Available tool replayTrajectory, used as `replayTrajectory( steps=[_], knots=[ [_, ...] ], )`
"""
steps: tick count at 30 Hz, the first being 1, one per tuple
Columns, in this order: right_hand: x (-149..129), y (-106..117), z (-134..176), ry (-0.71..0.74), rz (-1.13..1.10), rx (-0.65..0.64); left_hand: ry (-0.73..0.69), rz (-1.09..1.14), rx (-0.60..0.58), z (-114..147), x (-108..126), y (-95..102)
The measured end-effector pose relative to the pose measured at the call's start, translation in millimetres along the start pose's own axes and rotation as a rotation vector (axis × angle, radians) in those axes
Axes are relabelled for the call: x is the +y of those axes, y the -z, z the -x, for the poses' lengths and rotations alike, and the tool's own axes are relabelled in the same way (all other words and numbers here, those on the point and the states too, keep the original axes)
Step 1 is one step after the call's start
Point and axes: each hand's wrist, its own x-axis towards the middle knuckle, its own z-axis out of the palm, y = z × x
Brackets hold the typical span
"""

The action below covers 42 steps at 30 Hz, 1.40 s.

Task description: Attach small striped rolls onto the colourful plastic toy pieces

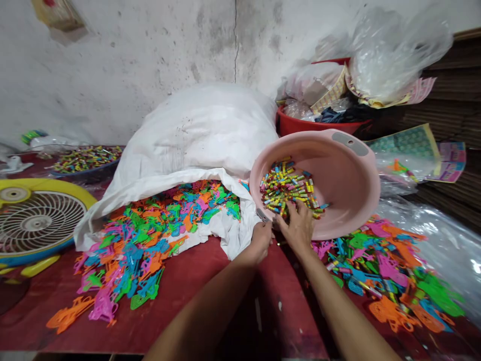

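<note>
A pink oval basin (347, 183) stands tilted toward me, with many small yellow-and-blue wrapped tubes (289, 183) heaped on its left side. My left hand (262, 239) is closed at the basin's near left rim, by the grey handle patch. My right hand (299, 225) reaches over the near rim, thumb and fingers apart, its fingertips at the lower edge of the heap. Left of the hands, a large white sack (203, 130) lies with its mouth open, spilling colourful flat plastic toy pieces (143, 245). More such pieces (387, 260) lie right of the basin, mixed with tubes.
A yellow-and-blue fan (37, 220) stands at the left on the red table (180, 306). Behind it sits a tray of tubes (88, 159). A red tub (300, 124) with plastic bags is at the back right, and clear plastic sheeting (451, 250) lies at the right.
</note>
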Motion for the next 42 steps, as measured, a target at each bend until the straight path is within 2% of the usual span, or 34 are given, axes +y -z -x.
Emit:
replayTrajectory(
  steps=[4,9,13,15,17,19,20,22,24,26,30,34,36,38,40,42],
  knots=[
    [-16,-3,16,0.055,-0.047,-0.019,0.005,-0.017,0.012,12,-6,7.7],
    [-25,2,35,0.203,-0.153,-0.094,-0.003,-0.06,0.041,23,-14,29.5],
    [-15,15,27,0.374,-0.321,-0.11,-0.007,-0.082,0.093,31,-21,47.0],
    [-6,16,13,0.307,-0.31,-0.047,-0.012,-0.073,0.105,37,-26,54.3],
    [4,11,-1,0.114,-0.201,-0.008,-0.034,-0.059,0.106,44,-32,61.4],
    [8,2,-8,-0.033,-0.086,-0.065,-0.069,-0.045,0.104,52,-40,69.0],
    [7,-4,-8,-0.059,-0.05,-0.111,-0.103,-0.039,0.092,56,-44,72.9],
    [2,-13,-1,-0.041,-0.023,-0.166,-0.193,-0.039,0.056,62,-52,80.5],
    [-8,-17,10,0.007,-0.025,-0.146,-0.262,-0.061,0.033,67,-57,87.0],
    [-16,-16,21,0.078,-0.039,-0.117,-0.272,-0.101,0.055,71,-60,92.7],
    [-21,-6,35,0.241,-0.109,-0.123,-0.277,-0.191,0.136,86,-58,107.7],
    [-26,14,58,0.292,-0.144,-0.055,-0.318,-0.206,0.129,107,-60,132.5],
    [-33,25,76,0.32,-0.101,-0.102,-0.343,-0.175,0.11,115,-64,143.7],
    [-43,33,94,0.366,-0.021,-0.222,-0.356,-0.17,0.11,118,-67,149.2],
    [-53,36,105,0.393,0.057,-0.323,-0.361,-0.247,0.13,115,-67,147.1],
    [-61,35,109,0.383,0.107,-0.382,-0.373,-0.419,0.158,108,-64,137.6]
  ],
)
